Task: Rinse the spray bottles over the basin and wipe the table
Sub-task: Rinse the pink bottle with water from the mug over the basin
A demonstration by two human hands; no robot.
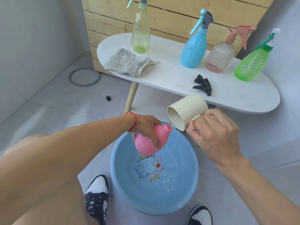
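My left hand (pixel 146 125) grips a pink bottle (pixel 146 144) without its spray head, tilted over the blue basin (pixel 120 179), neck pointing right. My right hand (pixel 214 132) holds a cream cup (pixel 185 111) by its handle, tipped so water runs from its rim at the bottle's neck and into the basin. A black spray head (pixel 203 84) lies on the white oval table (pixel 235 98). Standing on the table are a yellow-green bottle (pixel 140 31), a blue bottle (pixel 195 46), a clear pink-topped bottle (pixel 220 56) and a green bottle (pixel 251 64). A grey cloth (pixel 128 62) lies at the table's left end.
The basin sits on the tiled floor between my two shoes (pixel 97 195). A wooden slatted panel (pixel 170 15) stands behind the table. A grey ring (pixel 84 76) and a small black cube (pixel 108 98) lie on the floor to the left.
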